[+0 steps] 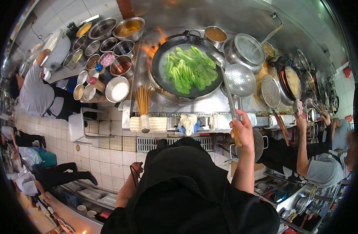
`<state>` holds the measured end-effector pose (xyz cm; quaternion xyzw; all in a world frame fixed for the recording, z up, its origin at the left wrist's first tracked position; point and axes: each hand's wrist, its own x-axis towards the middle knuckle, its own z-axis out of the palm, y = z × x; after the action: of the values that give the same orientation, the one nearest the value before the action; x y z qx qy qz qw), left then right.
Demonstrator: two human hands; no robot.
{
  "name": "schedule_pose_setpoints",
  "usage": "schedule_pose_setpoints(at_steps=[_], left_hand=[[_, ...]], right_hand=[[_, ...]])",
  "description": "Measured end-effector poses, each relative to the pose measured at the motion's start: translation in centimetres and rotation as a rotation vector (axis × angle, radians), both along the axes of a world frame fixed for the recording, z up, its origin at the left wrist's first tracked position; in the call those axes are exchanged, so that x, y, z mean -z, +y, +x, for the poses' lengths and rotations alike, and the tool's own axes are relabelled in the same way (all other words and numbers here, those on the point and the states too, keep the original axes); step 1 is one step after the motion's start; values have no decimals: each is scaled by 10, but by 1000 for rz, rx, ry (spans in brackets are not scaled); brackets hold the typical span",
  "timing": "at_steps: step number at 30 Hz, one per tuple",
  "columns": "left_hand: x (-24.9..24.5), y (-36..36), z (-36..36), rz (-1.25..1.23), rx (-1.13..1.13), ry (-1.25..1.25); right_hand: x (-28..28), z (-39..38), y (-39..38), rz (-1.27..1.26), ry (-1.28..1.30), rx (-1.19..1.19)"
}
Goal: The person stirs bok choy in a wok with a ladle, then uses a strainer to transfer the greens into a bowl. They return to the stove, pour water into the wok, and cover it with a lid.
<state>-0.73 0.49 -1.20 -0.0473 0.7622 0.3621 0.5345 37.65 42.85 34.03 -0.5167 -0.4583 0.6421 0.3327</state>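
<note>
My right hand (242, 128) is wrapped round the wooden handle of a metal ladle (229, 91). The ladle's bowl end reaches the right rim of a large black wok (160, 74). Green leafy vegetables (190, 68) lie in the wok in pale liquid, and flames (149, 48) rise at its left edge. A perforated skimmer (240, 80) rests to the right of the wok, beside the ladle. My left hand (137, 168) hangs low at my left side, away from the stove, its fingers curled near a thin dark loop; whether it grips the loop is unclear.
Bowls of sauces and seasonings (121, 65) stand left of the wok. A bamboo brush (143, 105) and folded cloths (159, 124) lie along the front edge. A lidded pot (247, 50) stands behind the skimmer. Co-workers (327, 169) are at right and left; a flaming wok burns at right.
</note>
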Motion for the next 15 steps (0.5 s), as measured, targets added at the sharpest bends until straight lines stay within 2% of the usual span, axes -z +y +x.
schedule_pose_setpoints(at_steps=[2, 3, 5, 8, 12, 15], left_hand=[[-14, 6, 0, -64, 183, 68], [-13, 5, 0, -64, 182, 68], [15, -8, -4, 12, -6, -108], [34, -24, -7, 156, -7, -116], [31, -22, -7, 137, 23, -115], [17, -11, -2, 70, 3, -23]], right_hand=[[0, -1, 0, -2, 5, 4], [-2, -2, -1, -2, -4, 18], [-4, -3, -1, -2, -13, 30], [-3, -2, 0, -1, -33, 25], [0, 0, 2, 11, -28, 13], [-1, 0, 2, 10, -25, 11]])
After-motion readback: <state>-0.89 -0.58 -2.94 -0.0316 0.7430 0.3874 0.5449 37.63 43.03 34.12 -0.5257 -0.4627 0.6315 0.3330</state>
